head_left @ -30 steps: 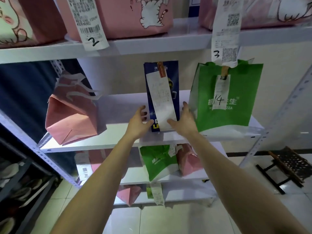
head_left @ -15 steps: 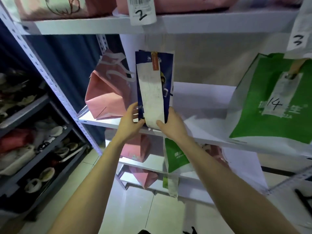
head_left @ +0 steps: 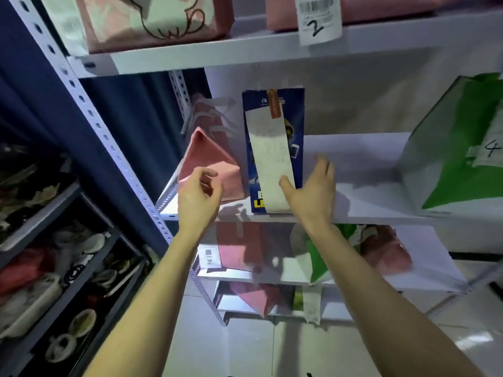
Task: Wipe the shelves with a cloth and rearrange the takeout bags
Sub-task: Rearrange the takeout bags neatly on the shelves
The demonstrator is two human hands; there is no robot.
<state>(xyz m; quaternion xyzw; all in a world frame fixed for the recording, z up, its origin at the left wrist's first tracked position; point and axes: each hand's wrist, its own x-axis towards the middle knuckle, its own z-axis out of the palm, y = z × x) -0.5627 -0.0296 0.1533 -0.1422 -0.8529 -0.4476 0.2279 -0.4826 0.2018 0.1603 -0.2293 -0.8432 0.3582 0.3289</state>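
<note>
Blue bag (head_left: 298, 126): tall, narrow paper takeout bag, upright, front facing the camera. Dark blue print, yellow block letters along its foot, partly covered. A long white receipt (head_left: 272, 164) hangs down most of its front, held at the bag's top edge by an orange-brown clip (head_left: 274, 104). Writing on the receipt is too faint to read.

The bag stands on the white shelf board (head_left: 367, 205), at the board's front edge.

Left of the blue bag: pink bag (head_left: 209, 161), tipped on its side, folded base toward the camera, white handles trailing behind. It sits right against the blue bag's left edge; actual contact cannot be told.

Well right of the blue bag: green bag (head_left: 462, 170), leaning, with a white label showing a handwritten 4.

Right hand (head_left: 313, 191): at the blue bag's lower right corner, fingers straight and spread, blurred; thumb tip lies on the receipt. No clamping grip.

Left hand (head_left: 200, 195): left of the blue bag, in front of the pink bag, fingers loosely curled, holding nothing, clear of both bags.

Above the blue bag: paper tag marked 2 (head_left: 318, 21) hanging over the upper board's edge
</note>
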